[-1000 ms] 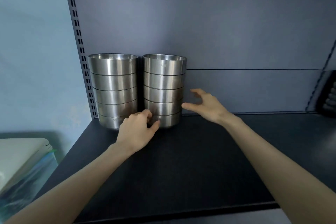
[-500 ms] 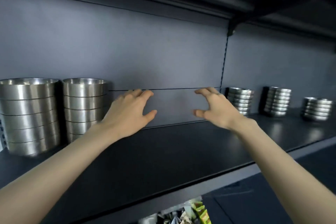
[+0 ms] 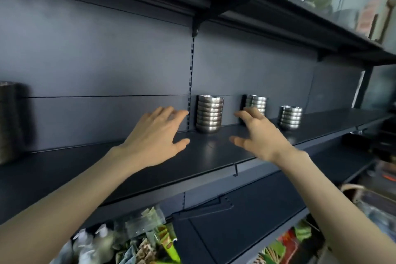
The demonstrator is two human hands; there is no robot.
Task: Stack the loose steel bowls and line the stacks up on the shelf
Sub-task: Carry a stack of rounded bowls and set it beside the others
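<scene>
While both hands are hanging empty above it, the dark shelf (image 3: 64, 169) is running from the left edge of the view to the far right, and it is carrying every steel bowl in sight. A tall stack (image 3: 8, 122), blurred, is standing at the far left edge. Well apart from it, three shorter ones are sitting toward the back: the nearest stack (image 3: 210, 114) just right of the slotted upright (image 3: 190, 75), the middle stack (image 3: 256, 102) partly hidden behind the right hand, and the far stack (image 3: 290, 117), which appears to be standing a little forward of the other two. No loose bowl is showing. The left hand (image 3: 156, 137) and the right hand (image 3: 259, 135) are hovering in front of the nearest stack, touching nothing, each with fingers spread apart and thumb held wide. Judging from the polished walls, a stack is likely to be rigid, fairly heavy and slippery, with nested bowls prone to shifting. The operator should be gripping it low on both sides, near the bottom bowl, or sliding it along the shelf rather than lifting it by the top rim.
</scene>
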